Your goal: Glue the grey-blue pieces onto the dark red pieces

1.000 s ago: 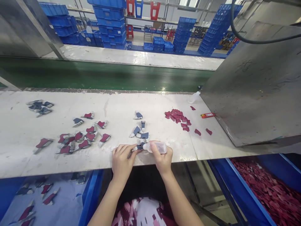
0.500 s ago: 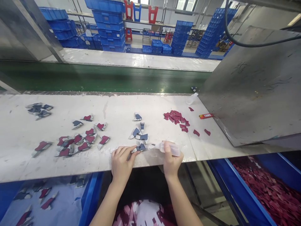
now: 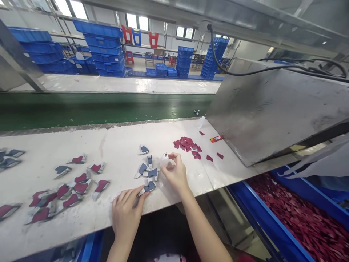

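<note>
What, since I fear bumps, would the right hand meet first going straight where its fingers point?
The right hand would probably meet the blue parts left of its bottle; its height is unclear.

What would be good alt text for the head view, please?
A person's left hand pinches a small blue part on a white table while the right hand holds a translucent bottle. Dark red pieces lie to the right, red-topped parts to the left.

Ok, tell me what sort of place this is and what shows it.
Probably a factory assembly area: a white worktop with a heap of small maroon pieces, what looks like a green conveyor belt behind it, and stacked blue crates beyond.
</note>
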The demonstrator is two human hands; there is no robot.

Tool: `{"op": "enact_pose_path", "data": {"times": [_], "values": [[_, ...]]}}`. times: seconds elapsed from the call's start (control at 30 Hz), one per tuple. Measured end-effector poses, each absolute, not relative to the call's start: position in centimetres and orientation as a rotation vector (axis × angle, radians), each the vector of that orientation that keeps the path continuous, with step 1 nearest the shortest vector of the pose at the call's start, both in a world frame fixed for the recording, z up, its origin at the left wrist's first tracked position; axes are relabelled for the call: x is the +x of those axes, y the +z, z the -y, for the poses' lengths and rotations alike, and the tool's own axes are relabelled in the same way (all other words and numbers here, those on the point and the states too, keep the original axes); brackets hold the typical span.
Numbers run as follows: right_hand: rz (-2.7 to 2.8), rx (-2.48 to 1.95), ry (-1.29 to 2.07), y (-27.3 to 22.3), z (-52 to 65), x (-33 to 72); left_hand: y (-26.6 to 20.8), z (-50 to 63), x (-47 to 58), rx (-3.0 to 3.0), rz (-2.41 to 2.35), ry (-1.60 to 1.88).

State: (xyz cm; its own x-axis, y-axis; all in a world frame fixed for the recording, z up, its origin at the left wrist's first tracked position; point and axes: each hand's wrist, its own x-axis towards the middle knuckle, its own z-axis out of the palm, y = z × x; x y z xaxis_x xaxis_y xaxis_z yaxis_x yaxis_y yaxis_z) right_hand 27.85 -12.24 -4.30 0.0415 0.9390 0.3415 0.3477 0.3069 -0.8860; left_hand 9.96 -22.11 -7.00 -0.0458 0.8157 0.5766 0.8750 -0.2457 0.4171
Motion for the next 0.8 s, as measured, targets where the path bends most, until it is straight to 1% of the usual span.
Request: {"op": "enact_pose_path", "data": {"times": [0.1, 0.23, 0.43, 0.53, 0.63, 0.7, 0.77, 0.8], "values": [[1.713, -1.203, 0.667, -3.7, 10.9, 31.5, -7.1, 22.1, 9.9, -2.115, 1.87, -1.162], [1.669, -1.359, 0.487, -3.0, 7.2, 36.2, -7.2, 22.1, 9.8, -2.115, 1.877, -1.156], [1.764, -1.452, 0.445, -3.3, 2.7, 37.5, -7.1, 22.2, 9.8, -2.108, 1.96, -1.262], [1.727, -1.475, 0.425, -3.2, 2.8, 37.3, -6.4, 22.3, 9.8, -2.043, 2.195, -1.515], [1.623, -1.487, 0.379, -2.2, 5.3, 37.1, -5.4, 22.6, 10.1, -1.729, 2.531, -1.9], [1.55, -1.476, 0.378, -1.1, 8.4, 36.6, -4.7, 22.9, 10.7, -1.514, 2.64, -2.104], [1.526, -1.423, 0.463, 0.3, 12.3, 35.4, -4.1, 23.2, 11.5, -1.416, 2.665, -2.214], [1.464, -1.353, 0.584, 0.9, 14.3, 34.5, -3.7, 23.5, 12.0, -1.391, 2.666, -2.237]]}}
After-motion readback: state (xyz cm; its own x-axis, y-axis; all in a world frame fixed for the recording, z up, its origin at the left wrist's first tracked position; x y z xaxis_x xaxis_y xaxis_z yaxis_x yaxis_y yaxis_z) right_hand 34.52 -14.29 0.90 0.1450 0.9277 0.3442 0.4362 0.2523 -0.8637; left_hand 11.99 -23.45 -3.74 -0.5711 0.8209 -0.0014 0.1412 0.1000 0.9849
